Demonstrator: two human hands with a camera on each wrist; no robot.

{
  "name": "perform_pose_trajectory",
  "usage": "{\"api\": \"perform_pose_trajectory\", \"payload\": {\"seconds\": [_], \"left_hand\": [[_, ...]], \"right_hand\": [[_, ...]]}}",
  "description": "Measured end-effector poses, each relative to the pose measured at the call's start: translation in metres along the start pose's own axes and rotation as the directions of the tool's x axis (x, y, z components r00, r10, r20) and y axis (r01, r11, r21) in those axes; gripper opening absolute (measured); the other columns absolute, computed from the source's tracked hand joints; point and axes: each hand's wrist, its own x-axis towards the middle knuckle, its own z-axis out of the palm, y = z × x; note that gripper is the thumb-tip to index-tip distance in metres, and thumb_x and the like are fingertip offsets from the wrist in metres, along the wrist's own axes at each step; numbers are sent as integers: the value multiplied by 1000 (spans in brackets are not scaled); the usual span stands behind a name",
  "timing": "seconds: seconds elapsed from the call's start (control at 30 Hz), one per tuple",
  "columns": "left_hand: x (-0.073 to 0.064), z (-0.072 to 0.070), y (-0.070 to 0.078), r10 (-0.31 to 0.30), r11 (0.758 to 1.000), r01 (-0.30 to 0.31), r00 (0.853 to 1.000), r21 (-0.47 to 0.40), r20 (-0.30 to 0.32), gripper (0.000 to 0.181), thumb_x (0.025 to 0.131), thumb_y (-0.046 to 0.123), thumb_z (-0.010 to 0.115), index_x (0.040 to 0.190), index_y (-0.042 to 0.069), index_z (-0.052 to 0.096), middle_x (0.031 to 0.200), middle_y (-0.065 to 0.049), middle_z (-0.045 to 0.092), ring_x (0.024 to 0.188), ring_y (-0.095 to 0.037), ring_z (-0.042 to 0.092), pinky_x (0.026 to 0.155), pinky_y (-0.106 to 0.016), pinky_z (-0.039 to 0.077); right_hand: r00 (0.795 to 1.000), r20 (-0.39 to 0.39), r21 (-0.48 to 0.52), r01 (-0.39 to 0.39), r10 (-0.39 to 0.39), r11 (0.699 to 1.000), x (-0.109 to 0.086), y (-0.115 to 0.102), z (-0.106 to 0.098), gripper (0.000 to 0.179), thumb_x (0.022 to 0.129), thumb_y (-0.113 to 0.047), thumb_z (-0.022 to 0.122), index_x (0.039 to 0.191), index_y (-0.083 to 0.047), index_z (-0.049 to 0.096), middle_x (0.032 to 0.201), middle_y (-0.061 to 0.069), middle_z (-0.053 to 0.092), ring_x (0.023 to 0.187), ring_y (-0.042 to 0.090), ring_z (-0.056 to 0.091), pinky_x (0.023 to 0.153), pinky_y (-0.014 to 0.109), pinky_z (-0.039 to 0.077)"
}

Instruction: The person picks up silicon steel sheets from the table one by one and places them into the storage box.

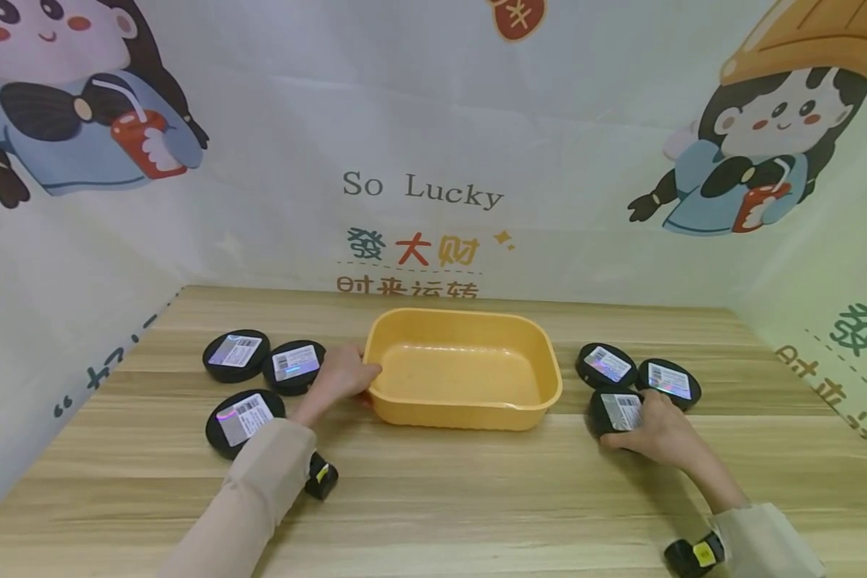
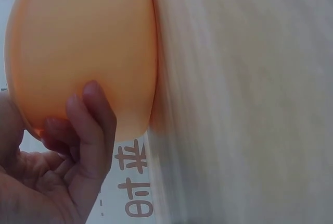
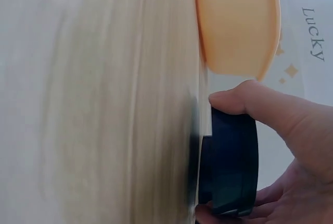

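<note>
Yellow basin pinched at one end by the left hand, black disc grasped by fingers of the right hand!

Watching remotely, I log the person's clothing first. Left sleeve: long, pale cream, plain cloth; its cuff reads as a wide, creased band. Right sleeve: matching pale cloth, and I see only the end of it. Left wrist unit: small, black, boxy, yellow patch on one face. Right wrist unit: also black, rounded at one end, squarish yellow patch; I can't read its marking. Left hand, right hand: both bare.
</note>
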Motion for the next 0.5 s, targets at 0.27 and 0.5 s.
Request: {"api": "perform_pose_trajectory", "payload": {"seconds": [0.27,0.5], "left_hand": [[1,0,0,-31,1000,31,999,-1,11,20,82,8,49,91,-8,59,64,-12,60,41,-10,55,43,-22,49],[0,0,1,-43,999,43,999,3,9,19,83,9,50,91,-7,58,65,-12,59,43,-11,55,45,-22,50]], "right_hand": [[996,-90,68,15,-8,998,0,-8,1,92,60,-31,77,116,26,30,102,41,46,92,46,49,82,55,40],[981,-194,119,53,-29,991,0,-16,1,88,63,-26,75,121,21,29,107,38,46,94,46,49,80,56,40]]}}
